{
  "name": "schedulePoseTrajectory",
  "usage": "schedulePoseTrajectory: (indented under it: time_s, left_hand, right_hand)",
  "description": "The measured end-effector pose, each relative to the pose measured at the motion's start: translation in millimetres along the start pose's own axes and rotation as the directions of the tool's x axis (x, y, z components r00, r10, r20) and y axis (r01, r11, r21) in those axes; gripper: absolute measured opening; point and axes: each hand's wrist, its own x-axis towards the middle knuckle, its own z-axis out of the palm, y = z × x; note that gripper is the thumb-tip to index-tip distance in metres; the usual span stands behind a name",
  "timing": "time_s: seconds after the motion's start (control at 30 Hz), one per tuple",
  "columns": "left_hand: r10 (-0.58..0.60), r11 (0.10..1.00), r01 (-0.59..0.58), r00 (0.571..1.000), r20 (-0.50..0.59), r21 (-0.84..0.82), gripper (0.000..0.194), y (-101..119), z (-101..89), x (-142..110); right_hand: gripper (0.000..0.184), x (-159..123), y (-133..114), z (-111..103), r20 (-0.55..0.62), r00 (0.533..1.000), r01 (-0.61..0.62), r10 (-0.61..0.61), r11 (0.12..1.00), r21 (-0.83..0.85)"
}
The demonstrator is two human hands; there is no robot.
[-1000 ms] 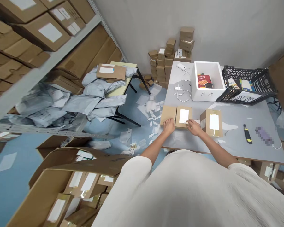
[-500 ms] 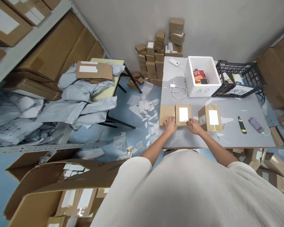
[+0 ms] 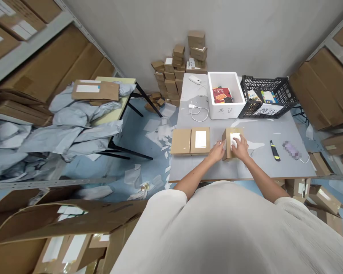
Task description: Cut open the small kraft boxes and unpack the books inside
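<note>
A small cardboard box point(image 3: 229, 153) with a white label on top stands on the table, held between my two hands. My left hand point(image 3: 216, 151) presses its fingers against the box's left side. On the label and the right part of the top, my right hand point(image 3: 241, 147) rests with bent fingers. Left of them, a flat cardboard box with a white label point(image 3: 200, 145) lies side by side with a plain flat cardboard box point(image 3: 181, 141). Neither hand touches those two.
Behind are a white foam box point(image 3: 227, 112) with books and a black plastic crate point(image 3: 247, 110) with books. A white cable point(image 3: 200, 114) lies at the table's left. A yellow-black box cutter point(image 3: 274, 150) lies right. Paper scraps point(image 3: 157, 133) litter the floor beside grey mailing bags point(image 3: 54, 137).
Both hands have left the two flat boxes and moved right to the taller labelled box, which they now hold. The camera view has swung somewhat to the right.
</note>
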Motion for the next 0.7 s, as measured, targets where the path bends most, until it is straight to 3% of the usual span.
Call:
schedulePoseTrajectory:
  time_s: [0.07, 0.17, 0.33, 0.53, 0.7]
  left_hand:
    - [-0.037, 0.998, 0.037, 0.999, 0.001, -0.048, 0.059, 13, 16.8, 11]
    - [-0.069, 0.996, 0.067, 0.997, -0.036, -0.063, 0.063, 32, 39.7, 20]
    - [-0.164, 0.986, 0.159, 0.982, -0.098, -0.054, 0.069, 58, 64.9, 31]
    - [-0.074, 0.997, 0.072, 0.996, -0.058, -0.023, 0.063, 66, 72.3, 47]
    - [-0.070, 0.997, 0.069, 0.996, -0.056, -0.034, 0.065, 53, 59.0, 45]
  right_hand:
    - [0.055, 4, 26, -4, 0.050, 0.995, -0.092, 0.089, 0.994, 0.055]
    - [0.057, 12, 57, -8, 0.156, 0.985, -0.098, 0.071, 0.980, 0.172]
    - [0.059, 21, 87, -22, 0.142, 0.985, -0.143, 0.103, 0.938, 0.315]
    - [0.048, 24, 99, -34, 0.082, 0.993, -0.111, 0.085, 0.916, 0.386]
    - [0.040, 25, 87, -32, 0.031, 0.998, -0.058, 0.050, 0.912, 0.405]
